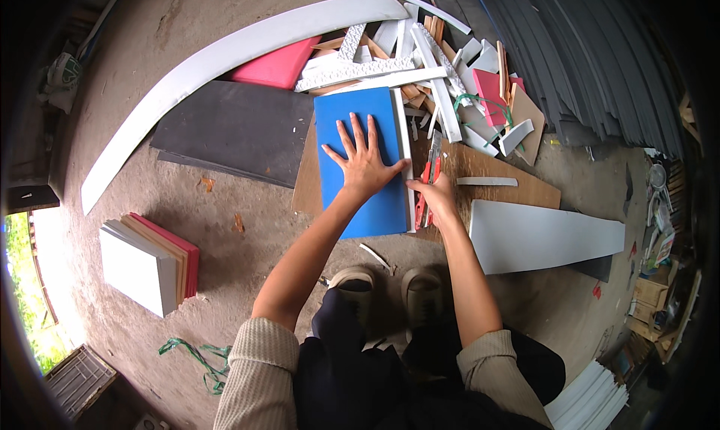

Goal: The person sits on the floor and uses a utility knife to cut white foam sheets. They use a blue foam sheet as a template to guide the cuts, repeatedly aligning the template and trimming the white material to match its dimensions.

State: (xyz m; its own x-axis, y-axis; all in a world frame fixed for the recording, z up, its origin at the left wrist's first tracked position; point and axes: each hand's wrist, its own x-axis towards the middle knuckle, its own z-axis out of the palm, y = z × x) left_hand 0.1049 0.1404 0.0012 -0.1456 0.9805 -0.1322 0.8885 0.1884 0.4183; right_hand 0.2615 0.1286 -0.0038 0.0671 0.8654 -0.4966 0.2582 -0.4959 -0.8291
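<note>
My left hand lies flat on a blue foam-like sheet, its fingers spread and pointing away from me. The thumb reaches over to a narrow white strip along the sheet's right edge. In my right hand is a red utility knife, its metal blade pointing away from me. The right thumb is close to the white strip. Beneath the sheet lies a brown wooden board. Whether the blade touches anything, I cannot tell.
A heap of white, pink and brown offcuts lies beyond the sheet. Dark panels are at the left, below a long curved white strip. Stacked sheets stand near left. A white panel lies at the right, beside shelving.
</note>
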